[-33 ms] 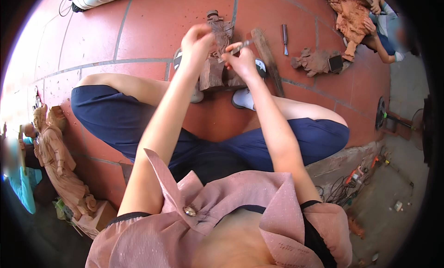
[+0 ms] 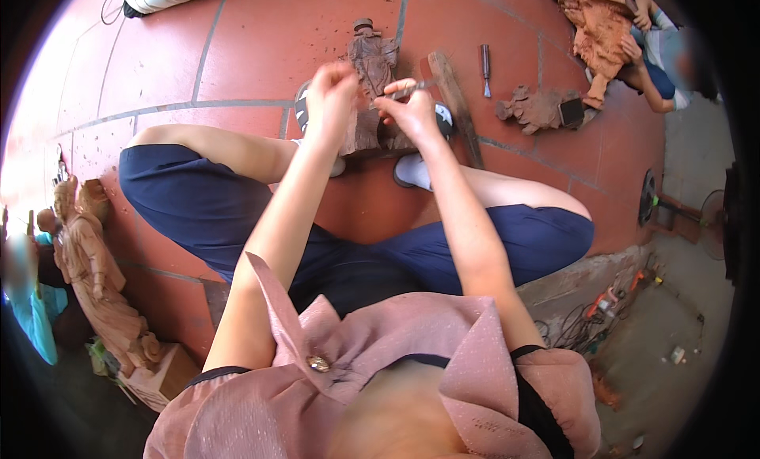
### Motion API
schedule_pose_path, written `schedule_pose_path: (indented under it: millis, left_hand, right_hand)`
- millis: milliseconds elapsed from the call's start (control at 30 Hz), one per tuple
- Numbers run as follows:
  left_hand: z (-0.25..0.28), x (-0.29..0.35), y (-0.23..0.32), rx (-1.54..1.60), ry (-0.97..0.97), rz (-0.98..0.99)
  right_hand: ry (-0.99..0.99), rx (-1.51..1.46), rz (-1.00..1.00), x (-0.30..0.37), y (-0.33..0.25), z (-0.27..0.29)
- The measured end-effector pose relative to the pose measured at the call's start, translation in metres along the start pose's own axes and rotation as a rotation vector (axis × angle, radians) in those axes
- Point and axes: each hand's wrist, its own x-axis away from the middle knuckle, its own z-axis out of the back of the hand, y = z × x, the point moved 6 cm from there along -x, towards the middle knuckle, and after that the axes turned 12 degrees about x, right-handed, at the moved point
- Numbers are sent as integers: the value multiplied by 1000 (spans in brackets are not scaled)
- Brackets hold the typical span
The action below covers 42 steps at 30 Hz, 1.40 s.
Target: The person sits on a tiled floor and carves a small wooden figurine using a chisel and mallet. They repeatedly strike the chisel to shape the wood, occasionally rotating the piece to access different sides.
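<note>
A dark brown wooden figure carving lies on the floor in front of me, its lower end by a rough wooden block between my feet. Over the carving's left side, my left hand is curled closed, slightly blurred; anything inside its fingers is hidden. My right hand pinches a slim carving tool, whose shaft sticks out to the upper right above the fingers. The tool's working end is too small and covered to make out. Both hands hover close together near the carving's lower part.
A wooden bar lies right of the carving, with a chisel beyond it. Farther right is a carved piece bearing a dark square object. Another person holds a large carving. A tall statue stands left; cables lie right.
My left hand has come down toward me, its fingers curling in more, uncovering more of the carving. My right hand has shifted only slightly, still pinching the tool.
</note>
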Motion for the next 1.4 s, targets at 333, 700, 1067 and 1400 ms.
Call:
schedule_pose_path:
  millis: [333,700,1067,1400]
  left_hand:
    - [60,88,-99,285,189,542]
    - [71,73,-113,210,238,461]
    - [70,76,-112,131,254,443]
    - [70,73,-114,100,237,402]
  right_hand:
    - [52,440,494,11,-31,-20]
    - [-154,602,624,20,-39,-27]
    - [-95,601,620,32,-41,-27]
    - [-10,626,639,26,-43,-27]
